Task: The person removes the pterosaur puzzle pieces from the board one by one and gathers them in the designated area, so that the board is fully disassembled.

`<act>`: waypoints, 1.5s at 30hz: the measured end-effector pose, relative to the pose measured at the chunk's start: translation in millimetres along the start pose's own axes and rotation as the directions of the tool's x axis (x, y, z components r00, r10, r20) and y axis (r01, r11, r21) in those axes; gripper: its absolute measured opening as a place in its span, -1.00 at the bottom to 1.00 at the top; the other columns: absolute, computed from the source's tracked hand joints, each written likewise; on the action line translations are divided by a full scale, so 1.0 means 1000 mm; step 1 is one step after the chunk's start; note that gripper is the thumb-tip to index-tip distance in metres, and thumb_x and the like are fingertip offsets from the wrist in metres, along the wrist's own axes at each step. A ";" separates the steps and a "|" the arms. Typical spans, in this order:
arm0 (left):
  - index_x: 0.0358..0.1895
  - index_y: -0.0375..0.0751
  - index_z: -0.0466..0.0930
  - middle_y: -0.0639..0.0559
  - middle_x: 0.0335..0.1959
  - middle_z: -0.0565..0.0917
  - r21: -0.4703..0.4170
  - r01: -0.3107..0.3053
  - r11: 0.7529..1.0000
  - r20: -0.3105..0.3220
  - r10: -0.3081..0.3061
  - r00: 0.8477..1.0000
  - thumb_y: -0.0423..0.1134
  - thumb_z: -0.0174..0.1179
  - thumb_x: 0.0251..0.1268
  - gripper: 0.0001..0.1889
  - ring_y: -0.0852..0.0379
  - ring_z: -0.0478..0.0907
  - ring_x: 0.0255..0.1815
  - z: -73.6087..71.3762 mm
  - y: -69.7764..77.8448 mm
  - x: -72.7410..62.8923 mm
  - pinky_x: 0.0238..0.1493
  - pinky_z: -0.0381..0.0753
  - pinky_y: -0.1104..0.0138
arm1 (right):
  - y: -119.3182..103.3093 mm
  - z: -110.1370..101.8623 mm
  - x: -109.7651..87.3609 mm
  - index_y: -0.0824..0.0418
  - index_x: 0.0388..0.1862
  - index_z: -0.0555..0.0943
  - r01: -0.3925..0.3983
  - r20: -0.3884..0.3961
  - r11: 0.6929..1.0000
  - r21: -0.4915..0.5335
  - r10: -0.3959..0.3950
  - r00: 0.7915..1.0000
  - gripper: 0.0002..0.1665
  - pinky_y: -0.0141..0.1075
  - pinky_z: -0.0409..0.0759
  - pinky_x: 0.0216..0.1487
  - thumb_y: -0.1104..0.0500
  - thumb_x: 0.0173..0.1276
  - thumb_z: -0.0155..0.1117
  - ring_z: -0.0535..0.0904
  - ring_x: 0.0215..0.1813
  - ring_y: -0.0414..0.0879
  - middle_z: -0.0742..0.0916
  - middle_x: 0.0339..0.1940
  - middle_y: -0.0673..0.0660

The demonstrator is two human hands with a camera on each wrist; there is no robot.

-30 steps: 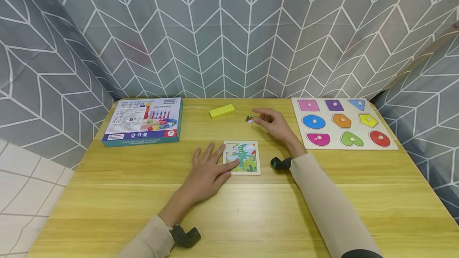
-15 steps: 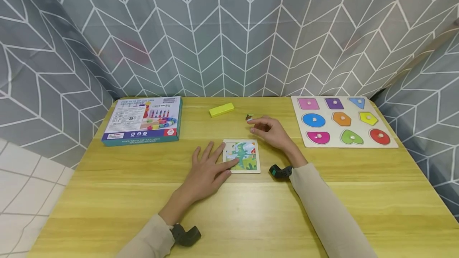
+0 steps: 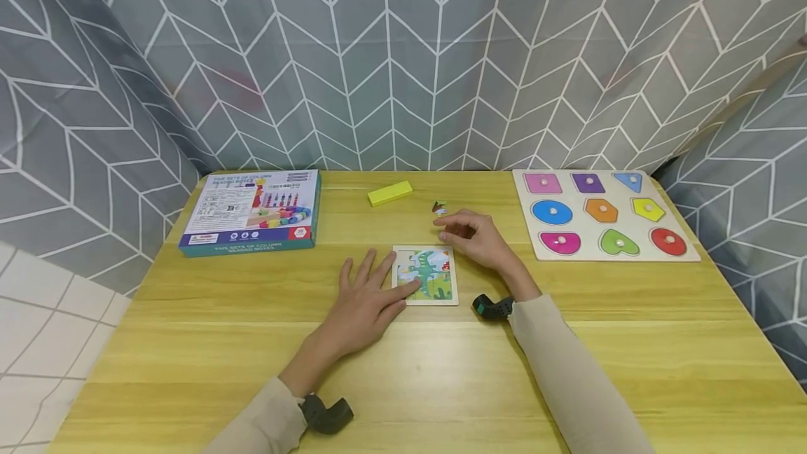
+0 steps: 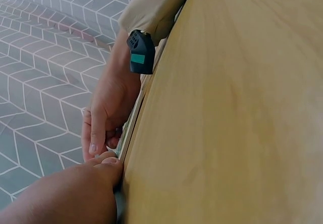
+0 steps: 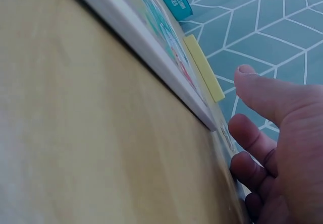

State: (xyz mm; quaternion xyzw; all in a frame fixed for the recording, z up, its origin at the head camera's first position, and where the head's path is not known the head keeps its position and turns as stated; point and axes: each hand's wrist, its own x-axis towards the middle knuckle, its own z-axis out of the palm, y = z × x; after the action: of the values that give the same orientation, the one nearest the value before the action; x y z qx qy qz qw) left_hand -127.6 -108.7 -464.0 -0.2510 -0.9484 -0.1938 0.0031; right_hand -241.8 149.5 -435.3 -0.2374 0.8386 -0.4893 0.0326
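Note:
A small square dinosaur jigsaw puzzle (image 3: 435, 265) in a pale frame lies flat on the table, a green dinosaur on its picture. My left hand (image 3: 366, 307) is spread beside it, with the index finger stretched across its lower left part. Just past the puzzle's far right corner, my right hand (image 3: 477, 240) hovers with loosely bent fingers. In the right wrist view its thumb (image 5: 262, 93) stands apart from the bent fingers, and nothing shows between them. Beyond its fingertips lies a small loose puzzle piece (image 3: 439, 209), brown, green and white.
A yellow block (image 3: 389, 193) lies behind the puzzle. At the back left is a flat box of beads (image 3: 252, 214). A knob puzzle board (image 3: 605, 230) with coloured shapes lies at the back right. The grey curtain (image 3: 403, 62) rises behind the table's far edge.
My right hand has drawn back from the loose puzzle piece towards the dinosaur puzzle, leaving the piece on the table. The left hand has stayed in place.

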 end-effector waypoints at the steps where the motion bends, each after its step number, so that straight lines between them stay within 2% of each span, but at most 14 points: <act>1: 0.47 0.47 0.35 -0.11 0.68 0.09 0.001 0.000 1.000 0.001 0.000 1.000 0.09 -0.07 0.62 -0.56 -0.36 -0.16 0.69 0.000 0.000 0.000 0.50 -0.26 -0.42 | 0.004 0.001 0.001 0.39 0.11 0.69 0.004 0.004 1.000 0.002 -0.004 1.000 -0.67 -0.37 0.46 -0.18 0.34 0.39 0.35 0.51 -0.22 0.04 0.73 -0.15 0.33; 5: 0.48 0.47 0.35 -0.11 0.68 0.10 0.003 -0.002 1.000 -0.008 0.002 1.000 0.09 -0.06 0.61 -0.55 -0.36 -0.15 0.69 0.000 0.000 0.000 0.51 -0.25 -0.41 | 0.020 0.007 0.004 0.32 0.13 0.71 0.023 0.035 1.000 0.009 -0.024 0.999 -0.66 -0.37 0.45 -0.17 0.31 0.39 0.37 0.51 -0.20 0.03 0.73 -0.12 0.28; 11: 0.51 0.42 0.32 -0.11 0.66 0.14 0.012 -0.013 1.000 -0.047 0.013 0.999 0.10 0.00 0.58 -0.51 -0.37 -0.10 0.68 0.001 -0.001 -0.001 0.50 -0.21 -0.41 | 0.019 0.011 0.003 0.23 0.11 0.74 0.070 0.115 0.997 0.013 -0.071 0.991 -0.67 -0.33 0.44 -0.17 0.26 0.37 0.41 0.49 -0.23 -0.04 0.74 -0.14 0.18; 15: 0.48 0.38 0.38 -0.09 0.65 0.17 0.009 -0.012 1.000 -0.067 0.013 0.998 0.11 0.03 0.56 -0.52 -0.36 -0.07 0.68 0.003 -0.001 0.000 0.51 -0.19 -0.40 | 0.016 0.013 0.004 0.12 0.08 0.77 0.093 0.149 0.995 -0.043 -0.086 0.985 -0.68 -0.23 0.27 -0.06 0.19 0.33 0.46 0.49 -0.22 -0.06 0.77 -0.16 0.10; 18: 0.45 0.37 0.43 -0.08 0.65 0.18 0.006 -0.012 1.000 -0.068 0.012 0.998 0.11 0.03 0.56 -0.54 -0.35 -0.07 0.68 0.003 -0.002 0.000 0.50 -0.19 -0.40 | 0.014 0.014 0.003 0.04 0.06 0.78 0.103 0.172 0.991 -0.082 -0.087 0.981 -0.66 -0.18 0.10 -0.08 0.15 0.29 0.50 0.48 -0.18 -0.08 0.78 -0.14 0.03; 21: 0.44 0.37 0.44 -0.07 0.66 0.17 0.004 -0.014 1.000 -0.059 0.015 0.998 0.12 0.01 0.57 -0.56 -0.36 -0.08 0.68 0.003 -0.001 0.000 0.50 -0.19 -0.41 | 0.013 0.016 0.003 0.01 0.05 0.79 0.119 0.192 0.986 -0.115 -0.096 0.977 -0.66 -0.16 0.04 -0.10 0.12 0.27 0.51 0.48 -0.14 -0.11 0.77 -0.10 -0.01; 30: 0.46 0.38 0.42 -0.05 0.67 0.14 -0.001 -0.014 1.000 -0.050 0.014 0.999 0.11 -0.01 0.58 -0.55 -0.35 -0.10 0.69 0.003 -0.001 0.000 0.50 -0.22 -0.41 | 0.011 0.020 0.002 -0.06 0.03 0.80 0.122 0.214 0.981 -0.149 -0.088 0.973 -0.67 -0.13 0.02 -0.08 0.13 0.27 0.52 0.41 -0.18 -0.11 0.72 -0.09 -0.02; 35: 0.46 0.39 0.42 0.00 0.67 0.14 0.025 -0.018 1.000 -0.053 0.019 0.998 0.11 -0.02 0.59 -0.55 -0.35 -0.10 0.69 0.005 -0.002 0.000 0.50 -0.22 -0.41 | 0.013 0.021 0.002 -0.04 0.03 0.79 0.127 0.215 0.978 -0.164 -0.091 0.972 -0.67 -0.12 0.02 -0.08 0.15 0.27 0.51 0.40 -0.19 -0.12 0.71 -0.09 -0.01; 45: 0.52 0.41 0.31 -0.02 0.69 0.09 0.078 -0.011 0.997 -0.045 0.014 0.999 0.08 -0.08 0.62 -0.52 -0.36 -0.12 0.69 0.007 0.001 0.000 0.51 -0.21 -0.40 | 0.004 0.021 0.001 -0.07 0.06 0.79 0.188 0.279 0.956 -0.227 -0.121 0.953 -0.63 -0.12 0.01 -0.08 0.25 0.33 0.34 0.35 -0.12 -0.10 0.62 -0.15 0.01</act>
State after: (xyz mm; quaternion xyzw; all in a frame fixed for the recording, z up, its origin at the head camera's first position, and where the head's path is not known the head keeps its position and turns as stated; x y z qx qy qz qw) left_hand -126.6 -105.9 -469.9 -0.2521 -0.9533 -0.1625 0.0355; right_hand -238.7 133.9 -449.6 -0.3676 0.8605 -0.3447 0.0744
